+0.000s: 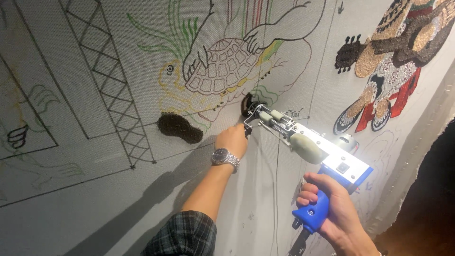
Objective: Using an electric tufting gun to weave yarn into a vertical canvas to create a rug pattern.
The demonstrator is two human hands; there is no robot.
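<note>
The right hand (332,208) is gripping the blue handle of the tufting gun (308,142), clamped fully round it to be bearing the tool's weight. The left hand (232,140) is closing on the front bracket beside the needle, steadying the nose against the stretched cloth (71,189). The tip is pressing at a small dark tufted patch (249,104) (below the drawn turtle (222,66)), with a larger brown patch (180,128) lying to its left.

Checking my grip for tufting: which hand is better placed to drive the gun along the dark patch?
Probably the right hand: it grips the blue handle of the tufting gun. The left hand only steadies the front by the needle, at the cloth.
</note>
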